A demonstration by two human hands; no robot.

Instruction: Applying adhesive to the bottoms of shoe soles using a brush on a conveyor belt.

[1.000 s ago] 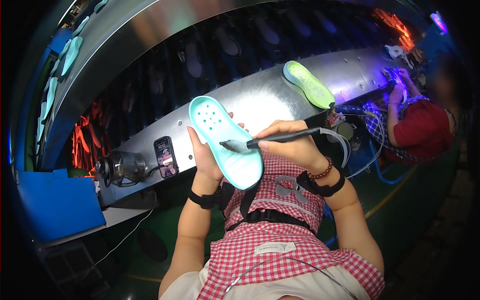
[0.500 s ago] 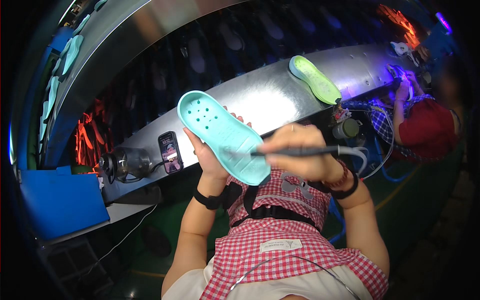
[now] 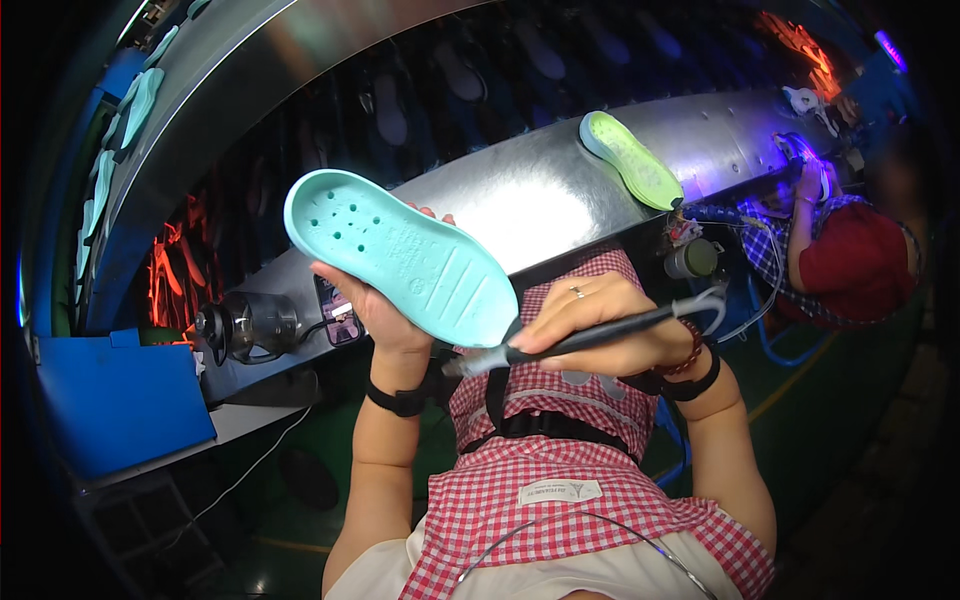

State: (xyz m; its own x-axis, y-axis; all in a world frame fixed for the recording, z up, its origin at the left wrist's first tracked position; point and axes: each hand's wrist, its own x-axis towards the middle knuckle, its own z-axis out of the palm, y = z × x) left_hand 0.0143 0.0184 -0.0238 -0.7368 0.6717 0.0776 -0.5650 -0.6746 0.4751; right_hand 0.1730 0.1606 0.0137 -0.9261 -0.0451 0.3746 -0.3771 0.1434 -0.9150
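Note:
My left hand (image 3: 372, 318) holds a turquoise shoe sole (image 3: 415, 262) from below, its fingertips showing at the far edge and its thumb at the near edge. The sole's face is up, with small dark holes at the wide end and ridges across the other end. My right hand (image 3: 598, 325) is closed round the black handle of a brush (image 3: 600, 333), which has a pale tube at its rear. The brush's blurred grey tip lies just below the sole's near end; whether it touches the edge I cannot tell.
A yellow-green-faced sole (image 3: 640, 165) lies on the metal bench (image 3: 540, 215). A clear jug (image 3: 262, 325) and a partly hidden phone (image 3: 345, 322) stand at left, beside a blue panel (image 3: 125, 400). More soles (image 3: 145, 100) line the far left. A co-worker (image 3: 850, 255) sits at right.
The sole has moved left and slightly up with my left hand. The brush tip has gone from over the ridged face to below the near end, and its handle is more tilted.

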